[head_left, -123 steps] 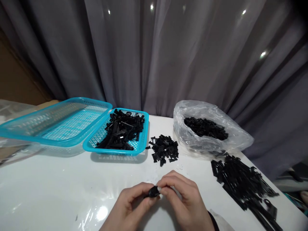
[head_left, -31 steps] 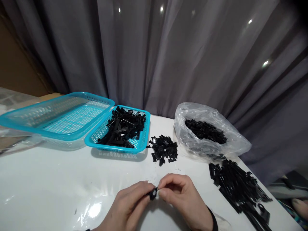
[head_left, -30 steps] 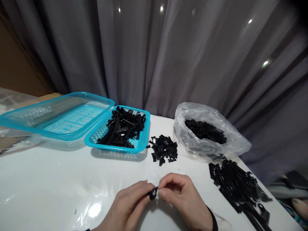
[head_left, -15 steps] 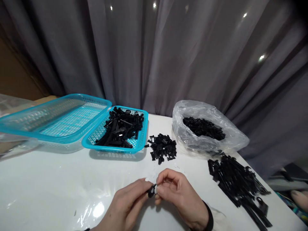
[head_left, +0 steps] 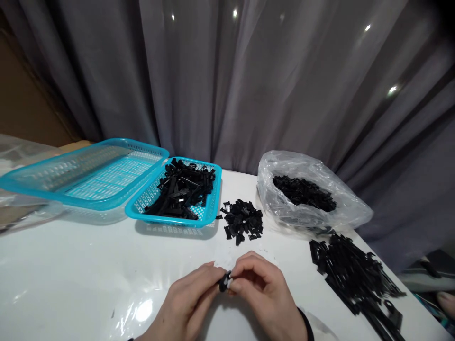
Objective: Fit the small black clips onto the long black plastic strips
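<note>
My left hand (head_left: 192, 293) pinches a small black plastic part (head_left: 223, 283) between thumb and fingers, near the front middle of the table. Opposite it, my right hand (head_left: 265, 289) holds a small white piece (head_left: 229, 282) in a thumb-and-finger pinch, right up against the black part. Whether the two pieces are joined I cannot tell, since the fingertips cover much of them. Just beyond my hands is a pile of small black plastic parts (head_left: 243, 220). A few small white bits (head_left: 262, 248) lie between this pile and my right hand.
A blue basket (head_left: 217, 199) holds black plastic parts; a larger blue basket (head_left: 85, 204) is left of it. At the back right sits a clear plastic bag (head_left: 284, 215) of black parts. Long black strips (head_left: 355, 274) are heaped on the right. A grey curtain (head_left: 249, 85) hangs behind.
The view has shifted slightly, so the surroundings appear a little to the right. My right fingers have closed in more around the white piece, pressing nearer to the black part.
</note>
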Action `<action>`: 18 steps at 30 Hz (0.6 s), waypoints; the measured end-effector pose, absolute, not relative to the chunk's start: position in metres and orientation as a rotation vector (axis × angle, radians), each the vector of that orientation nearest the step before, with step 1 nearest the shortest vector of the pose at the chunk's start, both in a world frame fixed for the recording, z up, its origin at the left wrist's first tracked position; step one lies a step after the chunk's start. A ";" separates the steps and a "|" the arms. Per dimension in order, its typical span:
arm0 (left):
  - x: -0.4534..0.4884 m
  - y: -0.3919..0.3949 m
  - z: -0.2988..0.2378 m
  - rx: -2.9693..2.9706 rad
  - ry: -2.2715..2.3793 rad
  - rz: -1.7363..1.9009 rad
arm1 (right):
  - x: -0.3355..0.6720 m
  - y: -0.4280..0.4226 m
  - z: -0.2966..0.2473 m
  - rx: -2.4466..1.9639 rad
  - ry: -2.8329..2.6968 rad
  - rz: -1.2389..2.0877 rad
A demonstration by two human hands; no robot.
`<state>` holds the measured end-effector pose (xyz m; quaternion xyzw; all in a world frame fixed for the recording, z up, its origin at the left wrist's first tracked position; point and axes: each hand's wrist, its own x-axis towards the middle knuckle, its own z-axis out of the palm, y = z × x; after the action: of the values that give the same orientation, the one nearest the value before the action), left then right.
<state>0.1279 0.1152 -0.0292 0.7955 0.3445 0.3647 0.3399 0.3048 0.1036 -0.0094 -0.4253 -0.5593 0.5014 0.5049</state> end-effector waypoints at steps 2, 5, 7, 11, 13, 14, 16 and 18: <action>0.127 0.114 -0.029 2.063 0.923 0.944 | 0.306 0.102 -0.010 -1.033 -1.458 1.067; 0.126 0.113 -0.029 2.066 0.933 0.959 | 0.307 0.102 -0.012 -1.002 -1.436 1.061; 0.126 0.113 -0.028 2.091 0.903 0.987 | 0.307 0.104 -0.013 -0.942 -1.300 1.229; 0.127 0.114 -0.024 2.129 0.818 0.994 | 0.307 0.106 -0.016 -0.834 -1.092 1.504; 0.128 0.113 -0.022 2.142 0.807 0.979 | 0.306 0.106 -0.017 -0.828 -1.052 1.559; 0.128 0.113 -0.021 2.147 0.803 0.968 | 0.306 0.106 -0.018 -0.824 -1.035 1.580; 0.127 0.113 -0.021 2.159 0.788 0.961 | 0.306 0.106 -0.019 -0.819 -1.009 1.612; 0.127 0.113 -0.020 2.178 0.776 0.981 | 0.307 0.106 -0.020 -0.813 -0.989 1.645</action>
<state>0.1267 0.1131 -0.0202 0.8246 0.2936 0.3712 0.3098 0.3070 0.1057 -0.0200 -0.3367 -0.4098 0.6814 0.5044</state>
